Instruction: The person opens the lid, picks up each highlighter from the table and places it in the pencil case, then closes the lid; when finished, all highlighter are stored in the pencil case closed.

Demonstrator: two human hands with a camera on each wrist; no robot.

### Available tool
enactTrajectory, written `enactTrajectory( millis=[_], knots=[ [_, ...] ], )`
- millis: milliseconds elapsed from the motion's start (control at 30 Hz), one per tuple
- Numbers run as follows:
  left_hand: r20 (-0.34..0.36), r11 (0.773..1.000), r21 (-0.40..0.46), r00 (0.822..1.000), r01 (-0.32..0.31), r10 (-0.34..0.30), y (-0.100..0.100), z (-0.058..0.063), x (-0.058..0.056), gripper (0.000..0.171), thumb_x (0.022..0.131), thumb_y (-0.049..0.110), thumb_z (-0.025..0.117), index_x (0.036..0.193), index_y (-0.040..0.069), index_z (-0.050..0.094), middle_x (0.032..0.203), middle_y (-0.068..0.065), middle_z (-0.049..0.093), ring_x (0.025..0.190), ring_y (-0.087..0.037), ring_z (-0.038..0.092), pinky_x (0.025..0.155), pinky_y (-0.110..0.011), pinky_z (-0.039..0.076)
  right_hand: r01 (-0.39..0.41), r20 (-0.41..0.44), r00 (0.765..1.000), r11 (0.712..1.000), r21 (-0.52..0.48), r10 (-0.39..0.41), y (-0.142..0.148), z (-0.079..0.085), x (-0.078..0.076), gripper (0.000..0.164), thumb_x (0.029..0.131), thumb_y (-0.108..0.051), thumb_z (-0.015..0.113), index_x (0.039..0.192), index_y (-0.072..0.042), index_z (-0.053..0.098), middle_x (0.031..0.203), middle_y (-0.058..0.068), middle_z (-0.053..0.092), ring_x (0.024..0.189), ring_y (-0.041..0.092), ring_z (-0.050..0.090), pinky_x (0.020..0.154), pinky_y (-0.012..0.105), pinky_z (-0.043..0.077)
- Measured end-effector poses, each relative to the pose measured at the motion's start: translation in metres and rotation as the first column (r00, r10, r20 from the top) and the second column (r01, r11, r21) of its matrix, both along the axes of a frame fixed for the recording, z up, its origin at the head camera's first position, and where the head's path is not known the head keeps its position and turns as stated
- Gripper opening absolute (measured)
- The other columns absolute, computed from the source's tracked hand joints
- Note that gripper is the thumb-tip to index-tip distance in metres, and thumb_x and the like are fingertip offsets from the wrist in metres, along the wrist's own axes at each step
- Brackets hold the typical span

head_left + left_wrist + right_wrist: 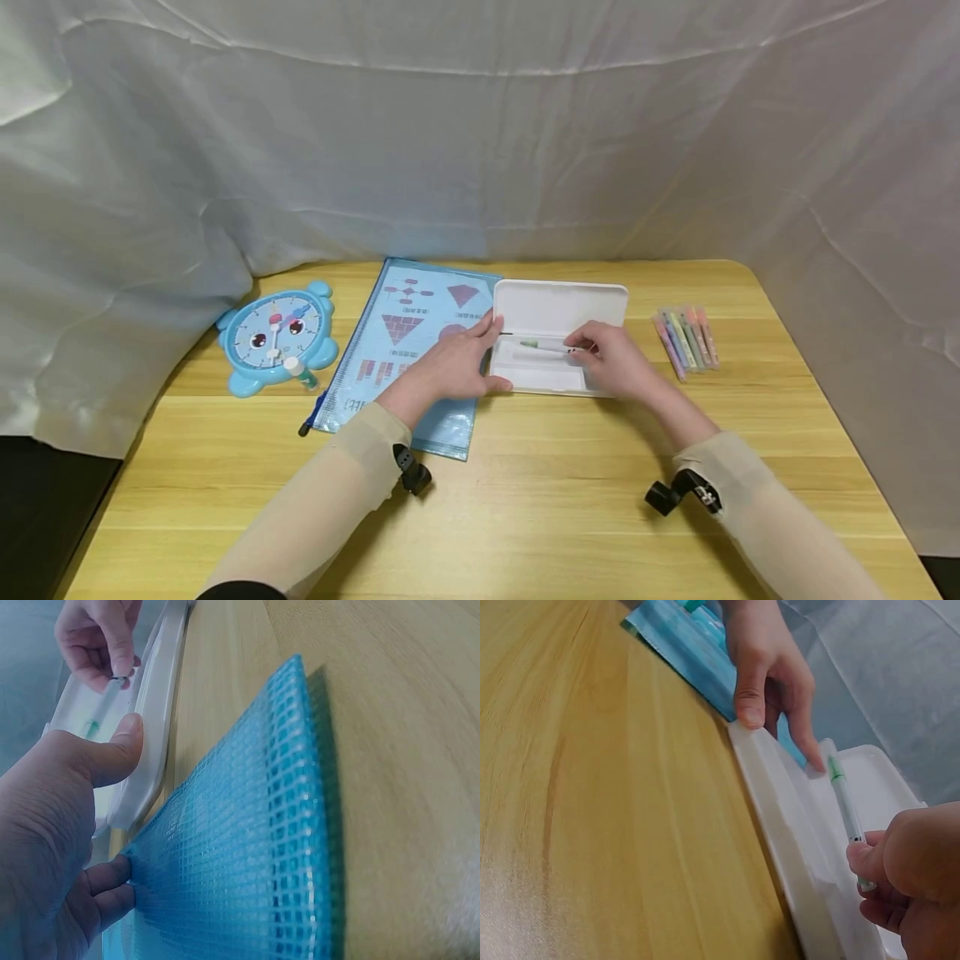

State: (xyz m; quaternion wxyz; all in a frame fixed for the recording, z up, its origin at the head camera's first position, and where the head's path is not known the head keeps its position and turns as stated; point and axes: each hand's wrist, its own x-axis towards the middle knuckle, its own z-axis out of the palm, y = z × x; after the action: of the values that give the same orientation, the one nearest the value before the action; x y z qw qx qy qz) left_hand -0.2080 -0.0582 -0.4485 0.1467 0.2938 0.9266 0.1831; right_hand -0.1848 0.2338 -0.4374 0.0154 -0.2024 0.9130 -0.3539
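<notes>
A white pencil case lies with its lid raised toward the back. My right hand pinches a slim white pen near one end, between thumb and fingers. The pen has a clear cap and a green part, and it lies lengthwise over the case's tray. At the case's left end, my left hand rests with its thumb at the near corner and its fingers spread toward the hinge. Beneath that hand is a blue mesh-edged zip pouch with printed diagrams.
On the left lies a blue animal-shaped toy clock, with a white-capped green glue stick beside it. A pack of several pastel markers lies right of the case. Pale curtains hang behind the wooden table.
</notes>
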Motion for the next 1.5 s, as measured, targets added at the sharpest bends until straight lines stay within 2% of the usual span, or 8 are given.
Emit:
enactTrajectory(
  millis=[200,433,700,900,1267,1500],
  knots=[
    [-0.003,1.000,-0.005,1.000,-0.002,0.002,0.0009,0.0004,-0.0003,0.113,0.093,0.067,0.071,0.170,0.013,0.009,0.176,-0.009,0.003,0.148,-0.038,0.042,0.117,-0.045,0.040,-0.012,0.054,0.998,0.999,0.034,0.010,-0.0009,-0.0045,0.0001,0.014,0.101,0.003,0.068,0.113,0.003,0.074,0.107,0.013,0.072,0.097,0.029,0.067,0.088,0.048,0.056],
    [0.002,1.000,-0.004,1.000,-0.011,0.011,0.0012,0.0012,0.0004,0.113,0.092,0.066,0.073,0.171,0.013,0.010,0.176,-0.009,0.004,0.148,-0.038,0.042,0.116,-0.045,0.041,-0.013,0.072,0.997,0.998,0.065,0.008,-0.0028,-0.0062,-0.0002,0.014,0.102,0.002,0.066,0.114,0.003,0.074,0.109,0.014,0.072,0.098,0.029,0.067,0.089,0.049,0.056],
    [-0.001,1.000,-0.012,1.000,-0.013,0.013,0.0016,0.0015,0.0008,0.113,0.092,0.066,0.073,0.170,0.013,0.010,0.176,-0.009,0.004,0.148,-0.037,0.042,0.116,-0.046,0.041,-0.047,0.044,0.998,0.997,0.069,0.044,-0.0030,-0.0091,-0.0017,0.013,0.101,0.005,0.066,0.109,0.002,0.076,0.102,0.011,0.072,0.089,0.023,0.064,0.080,0.044,0.055],
    [-0.007,1.000,-0.019,1.000,-0.016,0.016,0.0022,0.0014,0.0008,0.113,0.092,0.066,0.073,0.170,0.013,0.011,0.176,-0.008,0.005,0.149,-0.037,0.042,0.117,-0.046,0.040,-0.060,0.047,0.997,0.995,0.075,0.056,-0.0030,-0.0080,-0.0022,0.014,0.101,0.005,0.066,0.109,0.002,0.077,0.103,0.011,0.073,0.090,0.023,0.065,0.082,0.045,0.055],
    [-0.001,1.000,-0.006,1.000,-0.023,0.023,0.0018,0.0004,0.0002,0.113,0.091,0.066,0.073,0.170,0.014,0.011,0.176,-0.007,0.004,0.149,-0.038,0.041,0.116,-0.046,0.040,-0.071,0.084,0.994,0.995,0.065,0.066,-0.0024,-0.0046,-0.0033,0.013,0.101,0.005,0.067,0.110,0.003,0.076,0.102,0.010,0.072,0.096,0.026,0.068,0.087,0.047,0.057],
    [-0.008,1.000,-0.013,1.000,-0.020,0.019,0.0017,-0.0002,0.0007,0.114,0.092,0.066,0.073,0.171,0.014,0.010,0.176,-0.008,0.005,0.147,-0.037,0.043,0.116,-0.046,0.040,-0.041,0.073,0.996,0.999,-0.007,0.041,0.0025,-0.0030,-0.0016,0.017,0.098,0.006,0.070,0.114,0.006,0.074,0.104,0.013,0.073,0.096,0.029,0.068,0.088,0.049,0.057]
  ],
)
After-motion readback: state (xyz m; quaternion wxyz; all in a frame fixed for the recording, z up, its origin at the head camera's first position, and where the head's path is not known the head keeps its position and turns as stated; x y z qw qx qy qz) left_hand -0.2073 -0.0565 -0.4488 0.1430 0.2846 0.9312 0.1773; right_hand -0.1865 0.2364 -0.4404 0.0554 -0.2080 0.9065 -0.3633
